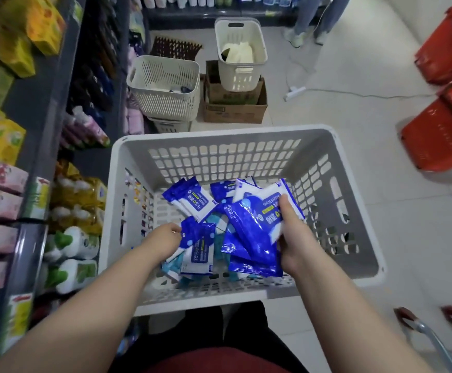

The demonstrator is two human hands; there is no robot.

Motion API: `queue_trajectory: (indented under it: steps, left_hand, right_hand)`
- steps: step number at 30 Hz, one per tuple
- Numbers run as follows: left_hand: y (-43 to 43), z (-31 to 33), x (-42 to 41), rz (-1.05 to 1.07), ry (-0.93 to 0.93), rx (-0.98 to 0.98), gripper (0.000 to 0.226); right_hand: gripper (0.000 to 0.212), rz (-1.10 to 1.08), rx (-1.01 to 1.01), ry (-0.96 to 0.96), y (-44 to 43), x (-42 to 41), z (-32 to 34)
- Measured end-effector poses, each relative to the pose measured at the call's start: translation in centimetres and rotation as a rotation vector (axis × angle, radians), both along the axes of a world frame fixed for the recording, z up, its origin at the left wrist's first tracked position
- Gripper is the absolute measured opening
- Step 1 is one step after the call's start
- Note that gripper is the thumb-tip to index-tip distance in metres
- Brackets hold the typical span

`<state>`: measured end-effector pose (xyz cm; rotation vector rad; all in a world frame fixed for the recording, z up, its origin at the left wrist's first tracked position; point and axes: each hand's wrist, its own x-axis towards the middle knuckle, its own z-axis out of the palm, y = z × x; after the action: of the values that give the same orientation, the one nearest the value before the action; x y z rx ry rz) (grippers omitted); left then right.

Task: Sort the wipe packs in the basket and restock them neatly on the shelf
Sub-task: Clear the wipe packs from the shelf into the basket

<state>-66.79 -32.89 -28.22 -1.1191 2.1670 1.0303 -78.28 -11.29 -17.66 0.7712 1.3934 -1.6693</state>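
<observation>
right hand point(293, 238): fingers and thumb curl round a stack of blue packs point(251, 232), thumb on top, held over the right half of the basket.
left hand point(165, 238): fingertips pinch the upper corner of a single blue-and-white pack point(198, 250), which lies tilted among the others.
loose packs point(190, 197): jumbled and overlapping on the basket floor (a few show "75%" in print).
basket point(246, 134): pale grey with slotted walls, just in front of the person's legs.
shelf point(44, 146): runs along the left, stocked with boxes, bottles and pouches.
low beige basket point(165, 90): on the floor beyond, beside the shelf.
tall beige basket point(239, 49): stands in a cardboard box point(233, 113).
red baskets point(440, 135): stacked at the right.
</observation>
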Motion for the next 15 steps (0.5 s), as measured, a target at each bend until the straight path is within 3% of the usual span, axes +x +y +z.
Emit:
queue_trajectory:
  steps: [3,8,12,15]
  left_hand:
    - [-1.0,0.0,0.5,0.045,0.048,0.010,0.033]
    - [-1.6,-0.2,1.3,0.097,0.048,0.062,0.026]
    - [-2.0,-1.8,2.0,0.063,0.004,0.074,0.020]
    - [-1.3,-0.9,1.8,-0.013,-0.042,0.018,0.028]
  right_hand:
    - [0.055,0.098,0.143,0.023,-1.9,-0.8,-2.8]
    - [0.060,0.284,0.399,0.087,-2.2,-2.0,-5.8]
    - [0.048,0.337,0.418,0.081,-1.9,-3.1,-6.6]
    - [0.060,0.431,0.476,0.134,-1.3,-4.1,-7.5]
